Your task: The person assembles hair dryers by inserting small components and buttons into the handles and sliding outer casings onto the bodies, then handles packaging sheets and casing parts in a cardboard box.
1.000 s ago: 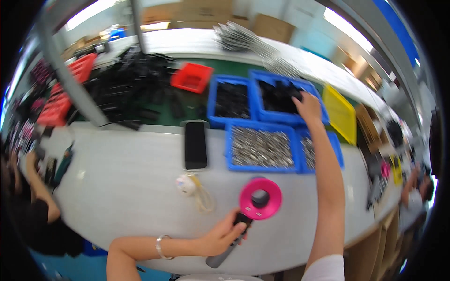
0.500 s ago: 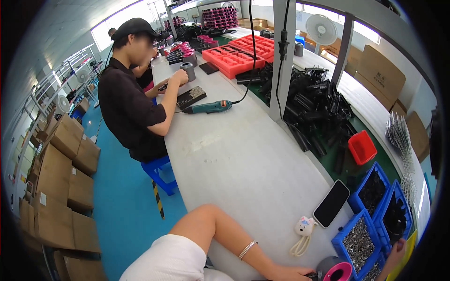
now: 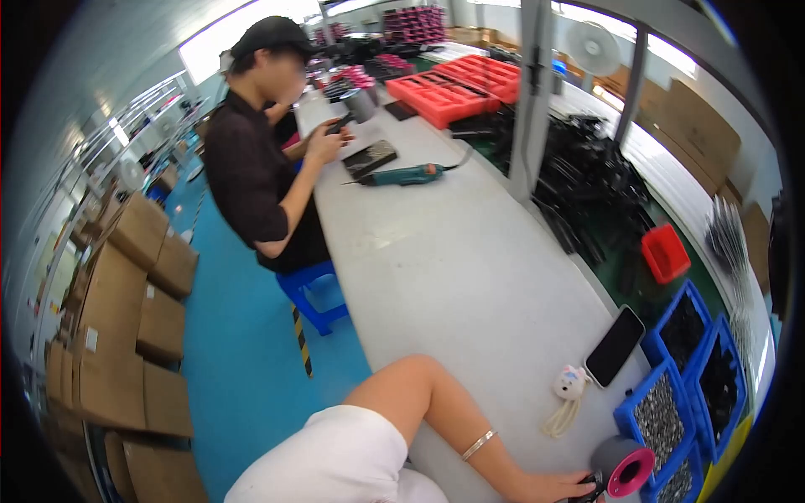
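My left hand (image 3: pixel 563 485) lies on the white table (image 3: pixel 470 277) at the bottom edge of the view, its fingers closed on the dark handle of a grey device with a round pink face (image 3: pixel 625 466). A thin bracelet sits on that forearm. My right hand is out of the picture. Just beyond the device stand blue bins of small metal parts (image 3: pixel 661 411) and of black parts (image 3: pixel 723 377). A black phone (image 3: pixel 615 345) and a small white charm with a cord (image 3: pixel 569 386) lie beside the bins.
A co-worker in a black shirt and cap (image 3: pixel 256 180) sits on a blue stool (image 3: pixel 314 291) further along the table, next to a teal power screwdriver (image 3: pixel 404 175). Red trays (image 3: pixel 453 90), a red bin (image 3: pixel 665 252), a black parts pile (image 3: pixel 597 194), a grey post (image 3: pixel 532 101); cardboard boxes (image 3: pixel 126 335) line the floor.
The view has swung left, from the bins to the long table and the co-worker. My right hand, earlier reaching into a blue bin, has left the picture. My left hand stays on the device.
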Demonstrator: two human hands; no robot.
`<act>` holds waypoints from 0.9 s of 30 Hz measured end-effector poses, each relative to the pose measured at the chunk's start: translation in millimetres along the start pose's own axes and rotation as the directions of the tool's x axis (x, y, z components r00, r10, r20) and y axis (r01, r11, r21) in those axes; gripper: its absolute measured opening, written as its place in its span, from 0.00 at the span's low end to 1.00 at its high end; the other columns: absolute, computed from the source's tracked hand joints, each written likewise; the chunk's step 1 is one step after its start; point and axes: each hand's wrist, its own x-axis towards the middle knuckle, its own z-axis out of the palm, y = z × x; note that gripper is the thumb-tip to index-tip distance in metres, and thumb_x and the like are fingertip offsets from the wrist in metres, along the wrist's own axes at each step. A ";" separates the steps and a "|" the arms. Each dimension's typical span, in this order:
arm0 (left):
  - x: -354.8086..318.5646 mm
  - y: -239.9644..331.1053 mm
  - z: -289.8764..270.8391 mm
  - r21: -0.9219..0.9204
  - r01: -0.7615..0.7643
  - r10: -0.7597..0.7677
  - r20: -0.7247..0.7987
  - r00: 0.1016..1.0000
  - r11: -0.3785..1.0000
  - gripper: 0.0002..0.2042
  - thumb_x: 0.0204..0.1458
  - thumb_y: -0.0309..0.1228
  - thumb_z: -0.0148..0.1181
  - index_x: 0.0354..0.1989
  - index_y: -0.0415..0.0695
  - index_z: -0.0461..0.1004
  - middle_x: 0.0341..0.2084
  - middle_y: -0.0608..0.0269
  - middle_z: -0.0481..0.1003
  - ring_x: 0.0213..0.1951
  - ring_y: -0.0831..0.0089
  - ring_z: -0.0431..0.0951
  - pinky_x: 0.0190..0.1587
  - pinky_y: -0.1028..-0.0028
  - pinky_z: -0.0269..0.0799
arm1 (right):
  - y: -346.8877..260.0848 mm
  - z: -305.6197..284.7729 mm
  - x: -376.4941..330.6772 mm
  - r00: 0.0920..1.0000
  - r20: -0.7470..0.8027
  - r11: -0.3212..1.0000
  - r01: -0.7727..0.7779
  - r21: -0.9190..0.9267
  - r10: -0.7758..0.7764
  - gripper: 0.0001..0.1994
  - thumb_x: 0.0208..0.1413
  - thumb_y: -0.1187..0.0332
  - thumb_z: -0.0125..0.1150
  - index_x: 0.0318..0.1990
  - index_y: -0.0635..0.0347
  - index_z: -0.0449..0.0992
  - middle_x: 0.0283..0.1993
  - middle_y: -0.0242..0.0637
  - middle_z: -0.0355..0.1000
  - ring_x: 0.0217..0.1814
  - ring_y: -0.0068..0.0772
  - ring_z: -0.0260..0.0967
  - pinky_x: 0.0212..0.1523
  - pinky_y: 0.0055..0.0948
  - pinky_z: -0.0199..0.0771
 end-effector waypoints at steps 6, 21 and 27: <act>-5.1 -16.0 -8.8 -0.063 0.017 -0.018 -0.024 1.000 0.998 0.22 0.59 0.50 0.46 0.48 0.41 0.66 0.36 0.64 0.68 0.38 0.74 0.66 0.44 0.71 0.66 | -21.8 -2.1 -7.0 0.996 0.085 0.988 -0.014 0.154 0.001 0.12 0.55 0.70 0.57 0.44 0.68 0.72 0.53 0.55 0.68 0.57 0.52 0.66 0.54 0.45 0.67; -11.5 24.3 -24.9 -0.002 0.251 -0.249 0.122 0.961 0.968 0.23 0.60 0.35 0.48 0.60 0.39 0.49 0.31 0.64 0.65 0.30 0.78 0.69 0.36 0.75 0.69 | 75.3 31.6 99.5 0.859 0.035 0.713 -0.447 0.541 0.511 0.05 0.52 0.78 0.55 0.38 0.66 0.72 0.37 0.42 0.74 0.37 0.35 0.73 0.41 0.29 0.70; -8.4 29.8 -26.3 0.059 0.246 -0.253 0.188 0.949 0.967 0.21 0.61 0.33 0.46 0.57 0.37 0.51 0.31 0.64 0.65 0.31 0.78 0.69 0.36 0.74 0.69 | 133.3 100.7 168.7 0.960 0.129 0.885 -0.281 0.372 0.250 0.06 0.49 0.76 0.57 0.35 0.64 0.77 0.34 0.42 0.75 0.38 0.39 0.74 0.41 0.29 0.72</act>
